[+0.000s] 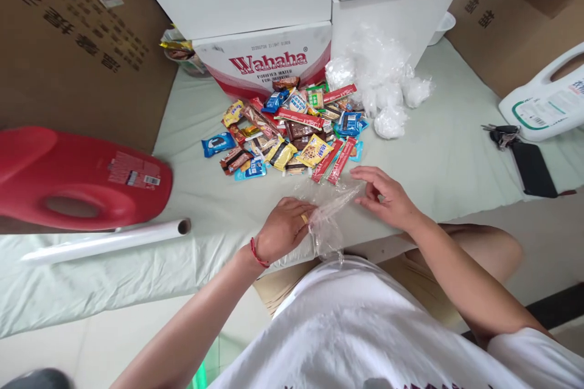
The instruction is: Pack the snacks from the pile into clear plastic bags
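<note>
A clear plastic bag [331, 219] lies crumpled between my two hands at the near edge of the cloth-covered surface. My left hand [285, 228], with a ring and a red string bracelet, is closed on the bag's left side. At the bag's right edge, my right hand [383, 197] has its fingers curved and apart, and nothing shows in them. Just beyond the bag lies a heap of wrapped snacks [298, 130] in red, blue, yellow and brown packets. Two long red stick packets [335, 161] rest at the heap's near right side.
Crumpled clear plastic bags [387, 91] lie behind on the right. A Wahaha carton [269, 64] stands behind the snacks. At left are a red jug [91, 176] and a white roll [109, 242]; at right, a white jug [547, 97], keys [502, 135] and a black phone-like object [533, 169].
</note>
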Demonstrator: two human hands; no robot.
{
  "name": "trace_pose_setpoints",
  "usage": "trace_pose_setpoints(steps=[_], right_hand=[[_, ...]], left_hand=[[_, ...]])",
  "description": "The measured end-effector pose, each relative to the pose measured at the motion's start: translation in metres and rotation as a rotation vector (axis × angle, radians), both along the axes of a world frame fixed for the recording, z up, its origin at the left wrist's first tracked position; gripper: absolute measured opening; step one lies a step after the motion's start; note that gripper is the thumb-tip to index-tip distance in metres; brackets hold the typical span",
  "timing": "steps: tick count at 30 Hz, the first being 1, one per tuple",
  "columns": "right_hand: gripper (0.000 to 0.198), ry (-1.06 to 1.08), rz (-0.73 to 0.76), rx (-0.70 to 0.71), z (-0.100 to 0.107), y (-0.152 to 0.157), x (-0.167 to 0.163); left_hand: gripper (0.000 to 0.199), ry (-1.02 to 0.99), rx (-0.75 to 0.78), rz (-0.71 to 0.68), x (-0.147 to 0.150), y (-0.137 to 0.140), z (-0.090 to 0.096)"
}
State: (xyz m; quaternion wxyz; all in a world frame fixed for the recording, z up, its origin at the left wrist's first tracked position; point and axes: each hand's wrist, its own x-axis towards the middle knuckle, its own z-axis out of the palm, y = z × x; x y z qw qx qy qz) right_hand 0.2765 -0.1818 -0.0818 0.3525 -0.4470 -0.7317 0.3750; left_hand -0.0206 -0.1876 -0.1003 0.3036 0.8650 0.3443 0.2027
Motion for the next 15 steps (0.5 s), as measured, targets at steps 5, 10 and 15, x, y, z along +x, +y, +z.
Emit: trace_pose_setpoints(steps=[5, 10, 15], right_hand=[[0.024, -0.055, 0.279, -0.090, 0.014, 0.007, -0.011], [0.022, 0.105, 0.114, -0.187, 0.009, 0.015, 0.012], [0.018, 0.165, -0.063, -0.159, 0.000, 0.016, 0.055]], left_hand=[[0.031, -0.009, -0.039, -0.086, 0.006, 0.003, -0.005], [0.033, -0.095, -0.122, -0.073, -0.008, 0.007, -0.004], [0.038, -0.099, -0.087, -0.073, -0.039, 0.012, -0.007]])
